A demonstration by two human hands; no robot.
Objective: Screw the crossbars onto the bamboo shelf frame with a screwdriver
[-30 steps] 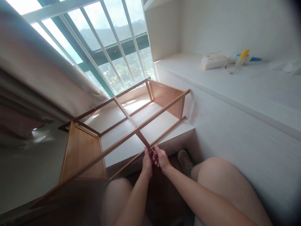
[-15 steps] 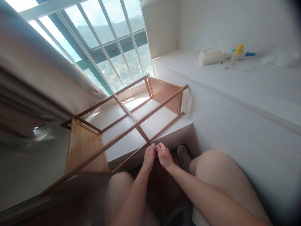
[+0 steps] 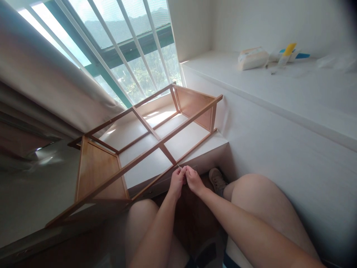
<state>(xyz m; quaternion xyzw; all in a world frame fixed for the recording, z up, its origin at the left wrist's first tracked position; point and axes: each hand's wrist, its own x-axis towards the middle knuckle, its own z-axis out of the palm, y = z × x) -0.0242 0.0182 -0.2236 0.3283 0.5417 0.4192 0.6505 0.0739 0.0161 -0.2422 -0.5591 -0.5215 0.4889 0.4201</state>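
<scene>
A wooden frame (image 3: 141,153) with slatless openings and solid end panels lies on a pale ledge. At the near rail, where a crosspiece meets it, a thin metal rod (image 3: 179,166) points up into the wood. My left hand (image 3: 177,181) is closed, pinching this rod close to the rail. Right beside it, my right hand (image 3: 193,180) is also closed, its fingertips meeting the left ones at the rod's lower end. Fingers hide most of the rod, so its full shape does not show.
On the white shelf (image 3: 267,87) at the right lie a soft white packet (image 3: 253,58), a yellow-capped tube (image 3: 287,54) and clear plastic (image 3: 336,63). A barred window (image 3: 125,48) and a curtain (image 3: 55,78) stand behind. My knees flank the hands, near a drawer front.
The view has shifted slightly, so the frame and hands appear a little higher. Both hands stay together at the same joint, with the fingers slightly regripped.
</scene>
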